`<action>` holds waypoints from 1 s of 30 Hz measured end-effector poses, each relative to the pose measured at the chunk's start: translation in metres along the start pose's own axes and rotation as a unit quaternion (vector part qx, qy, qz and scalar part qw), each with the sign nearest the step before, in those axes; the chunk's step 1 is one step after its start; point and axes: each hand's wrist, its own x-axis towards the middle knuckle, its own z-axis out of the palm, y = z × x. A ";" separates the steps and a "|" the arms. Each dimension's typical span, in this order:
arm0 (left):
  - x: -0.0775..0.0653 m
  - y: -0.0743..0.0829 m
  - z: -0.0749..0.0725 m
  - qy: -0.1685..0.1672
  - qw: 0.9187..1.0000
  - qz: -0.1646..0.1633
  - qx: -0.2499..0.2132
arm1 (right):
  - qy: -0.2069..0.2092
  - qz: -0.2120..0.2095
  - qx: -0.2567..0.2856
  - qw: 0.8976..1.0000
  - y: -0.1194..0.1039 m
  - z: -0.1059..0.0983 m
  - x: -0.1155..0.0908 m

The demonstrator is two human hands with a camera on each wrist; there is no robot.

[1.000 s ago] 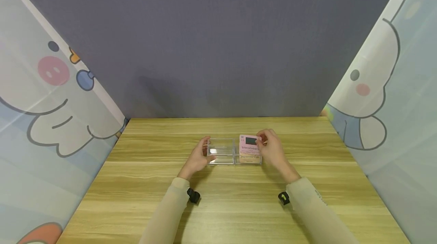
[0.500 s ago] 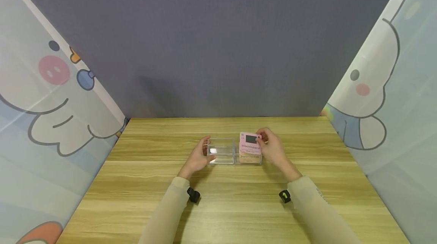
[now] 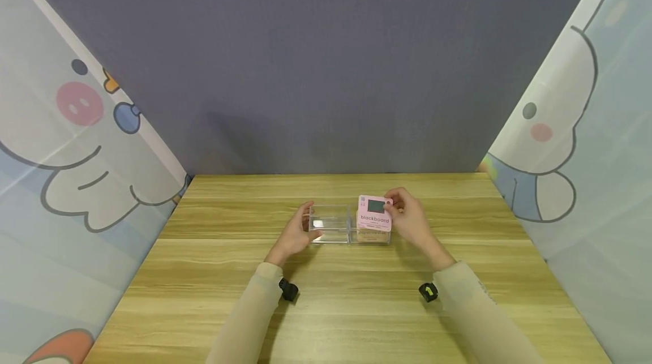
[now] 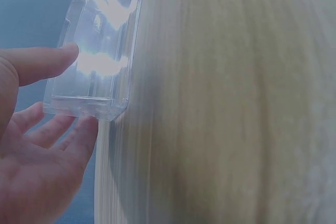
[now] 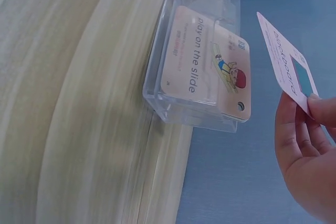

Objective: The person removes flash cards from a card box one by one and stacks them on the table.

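A clear plastic box (image 3: 330,238) with two compartments sits on the table. My left hand (image 3: 294,235) holds its left end, the thumb over the front side and the fingers at the end wall. Between thumb and fingers of my right hand (image 3: 410,222) is a pink flashcard (image 3: 374,219) printed "blackboard", pinched by its corner. In the right wrist view the pink flashcard (image 5: 286,72) is raised apart from the box. A stack of peach flashcards (image 5: 207,61), the front one reading "play on the slide", leans in the right compartment. The left compartment (image 4: 97,40) shows only glare.
The wood-grain table (image 3: 336,313) runs back to a dark grey partition (image 3: 326,69). Cartoon-printed curtains (image 3: 61,183) hang along both sides. A small black device (image 3: 288,290) is at the left wrist and another black device (image 3: 428,292) at the right.
My right hand has lifted the pink flashcard up and slightly right, away from the peach stack, and moved with it. My left hand and the box have stayed in place.
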 end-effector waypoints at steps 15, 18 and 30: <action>0.000 0.004 -0.001 0.000 1.000 -0.001 0.006 | -0.028 0.052 0.079 0.995 -0.011 -0.009 -0.004; 0.000 0.003 -0.001 0.001 1.000 -0.001 0.006 | -0.032 0.053 0.084 0.995 -0.013 -0.010 -0.006; 0.000 0.002 0.000 -0.002 1.000 0.002 -0.015 | -0.044 0.048 0.103 0.993 -0.013 -0.011 -0.015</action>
